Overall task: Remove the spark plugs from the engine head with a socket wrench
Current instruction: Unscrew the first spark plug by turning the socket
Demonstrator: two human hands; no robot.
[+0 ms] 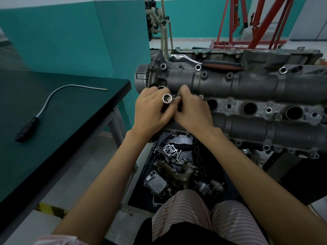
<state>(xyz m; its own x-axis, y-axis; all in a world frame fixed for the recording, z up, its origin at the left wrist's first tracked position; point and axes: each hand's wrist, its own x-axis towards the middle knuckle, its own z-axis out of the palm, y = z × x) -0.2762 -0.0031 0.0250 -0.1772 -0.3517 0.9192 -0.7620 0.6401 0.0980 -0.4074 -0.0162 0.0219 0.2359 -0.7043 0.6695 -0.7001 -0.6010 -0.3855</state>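
The grey engine head (pixel 247 85) lies across the right half of the view, with three open spark plug wells (pixel 249 108) visible along its middle. My left hand (pixel 152 112) grips a chrome socket (pixel 167 98) whose open end faces up, just above the head's left end. My right hand (pixel 192 108) meets it there, fingertips curled against the socket's side; what they pinch is hidden. A ratchet wrench (pixel 187 59) with a dark red handle (pixel 223 65) lies on the far side of the head.
A dark green table (pixel 70 110) stands at left with a flexible pick-up tool (pixel 53 96) on it. Below the head, a black tray (pixel 177 167) holds several loose engine parts. A red hoist frame (pixel 256 23) stands behind.
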